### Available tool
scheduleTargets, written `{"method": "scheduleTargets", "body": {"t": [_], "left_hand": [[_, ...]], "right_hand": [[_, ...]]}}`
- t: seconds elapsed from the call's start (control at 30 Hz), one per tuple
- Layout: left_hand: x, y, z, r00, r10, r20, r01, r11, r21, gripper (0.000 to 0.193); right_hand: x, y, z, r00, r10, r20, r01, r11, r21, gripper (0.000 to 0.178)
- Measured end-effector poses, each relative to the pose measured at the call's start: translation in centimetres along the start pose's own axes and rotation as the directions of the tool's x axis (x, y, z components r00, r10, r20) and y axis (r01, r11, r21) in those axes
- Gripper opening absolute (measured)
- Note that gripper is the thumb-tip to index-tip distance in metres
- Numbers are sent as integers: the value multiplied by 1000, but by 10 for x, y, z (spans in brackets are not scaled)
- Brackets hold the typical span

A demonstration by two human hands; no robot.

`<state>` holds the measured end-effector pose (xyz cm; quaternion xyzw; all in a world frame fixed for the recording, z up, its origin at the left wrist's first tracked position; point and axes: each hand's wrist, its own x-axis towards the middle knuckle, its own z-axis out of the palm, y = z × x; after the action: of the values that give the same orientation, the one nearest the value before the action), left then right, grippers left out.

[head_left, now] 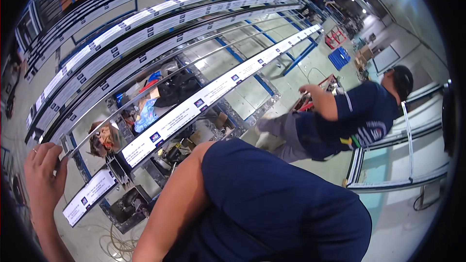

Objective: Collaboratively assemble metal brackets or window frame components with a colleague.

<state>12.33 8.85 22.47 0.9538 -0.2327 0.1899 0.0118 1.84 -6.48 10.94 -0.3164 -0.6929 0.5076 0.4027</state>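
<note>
A thin bar (74, 151) is ending at your curled left hand (45, 167), grip unclear, right hand unseen; labels (155, 137) are lining a profile (217, 88).

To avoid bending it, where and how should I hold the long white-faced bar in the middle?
Probably near mid-length, from above, across both long edges of the white-faced bar: it is long and narrow, so a central hold should balance it, and gaps show on both sides.

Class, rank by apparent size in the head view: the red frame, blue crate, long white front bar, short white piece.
1. Long white front bar
2. Short white piece
3. Blue crate and red frame: too alike to rank.
</note>
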Motion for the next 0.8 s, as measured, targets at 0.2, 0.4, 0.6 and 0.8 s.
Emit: {"method": "scheduleTargets", "body": {"t": [0.2, 0.4, 0.6, 0.8], "left_hand": [[14, 7, -4, 996, 87, 9, -86, 995, -49, 26], [32, 15, -6, 990, 137, 16, -136, 990, -36, 22], [40, 31, 1, 977, 202, 67, -199, 979, -50, 23], [53, 62, -8, 981, 162, 110, -138, 970, -202, 24]], "right_hand": [[-7, 9, -2, 996, 26, -87, -31, 998, -55, 49], [-33, 6, -3, 985, 81, -153, -98, 990, -104, 48], [-57, 14, -2, 966, 137, -218, -166, 978, -123, 47], [-85, 25, -8, 941, 198, -275, -250, 953, -169, 46]]}}
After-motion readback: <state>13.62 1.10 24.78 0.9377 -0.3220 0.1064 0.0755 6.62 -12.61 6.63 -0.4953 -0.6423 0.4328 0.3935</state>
